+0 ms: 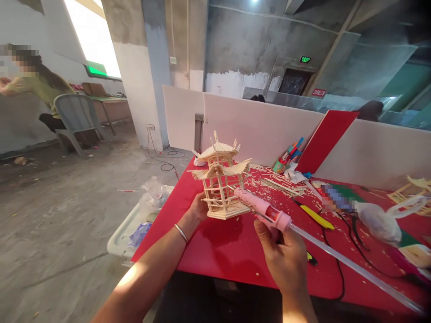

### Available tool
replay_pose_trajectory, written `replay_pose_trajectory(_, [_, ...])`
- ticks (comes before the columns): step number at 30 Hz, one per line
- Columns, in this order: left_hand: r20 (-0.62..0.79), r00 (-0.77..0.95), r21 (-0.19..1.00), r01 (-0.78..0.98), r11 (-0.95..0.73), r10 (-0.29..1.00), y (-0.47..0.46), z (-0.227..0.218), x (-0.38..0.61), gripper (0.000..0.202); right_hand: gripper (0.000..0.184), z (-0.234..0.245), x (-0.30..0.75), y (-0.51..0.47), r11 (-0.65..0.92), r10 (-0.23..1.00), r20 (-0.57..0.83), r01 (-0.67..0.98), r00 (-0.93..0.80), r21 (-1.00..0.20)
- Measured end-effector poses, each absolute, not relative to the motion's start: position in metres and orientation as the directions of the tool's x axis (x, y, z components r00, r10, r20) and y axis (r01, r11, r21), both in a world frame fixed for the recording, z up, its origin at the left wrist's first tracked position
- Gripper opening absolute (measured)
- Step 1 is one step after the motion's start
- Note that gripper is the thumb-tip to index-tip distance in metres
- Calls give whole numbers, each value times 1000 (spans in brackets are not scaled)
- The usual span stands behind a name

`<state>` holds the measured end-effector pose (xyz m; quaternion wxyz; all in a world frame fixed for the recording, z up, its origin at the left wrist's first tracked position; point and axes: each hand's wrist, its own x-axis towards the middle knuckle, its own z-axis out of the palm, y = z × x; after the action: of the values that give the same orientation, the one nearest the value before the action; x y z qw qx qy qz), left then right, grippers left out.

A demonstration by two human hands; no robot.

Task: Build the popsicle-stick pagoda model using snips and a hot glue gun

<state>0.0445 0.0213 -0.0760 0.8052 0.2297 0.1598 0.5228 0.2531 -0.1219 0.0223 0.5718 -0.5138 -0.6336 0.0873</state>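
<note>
My left hand (199, 207) grips the base of a small two-tiered pagoda model (220, 181) made of thin wooden sticks, holding it upright just above the red table (218, 246). My right hand (283, 255) is closed round the handle of a pink glue gun (262, 208). Its nozzle points at the pagoda's lower right side and touches it or nearly so. A long clear glue stick (353, 267) sticks out behind the gun toward the lower right. A thin bracelet is on my left wrist.
Wood sticks and shavings (279, 184) litter the red table, with a yellow-handled tool (314, 216), black cables (340, 264), coloured pens (289, 154) and another stick model (409, 193) at the right. White partitions (262, 128) stand behind. A white bin (129, 231) sits left. A seated person (37, 87) is far left.
</note>
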Motion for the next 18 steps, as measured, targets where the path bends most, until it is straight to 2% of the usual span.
replay_pose_trajectory(4, [-12, 383, 561, -762, 324, 923, 21, -68, 44, 37, 20, 24, 245, -121, 546, 685, 724, 601, 80, -584])
replay_pose_trajectory(8, [44, 414, 545, -773, 325, 909, 20, -64, 43, 36, 27, 25, 238, -121, 585, 679, 734, 595, 14, -552])
replay_pose_trajectory(14, [-4, 431, 564, -744, 358, 902, 21, -73, 42, 40, 35, 23, 228, -117, 649, 563, 825, 646, -54, -401])
replay_pose_trajectory(18, [32, 423, 557, -760, 335, 906, 21, -78, 44, 39, 40, 17, 223, -117, 647, 566, 822, 653, -67, -393])
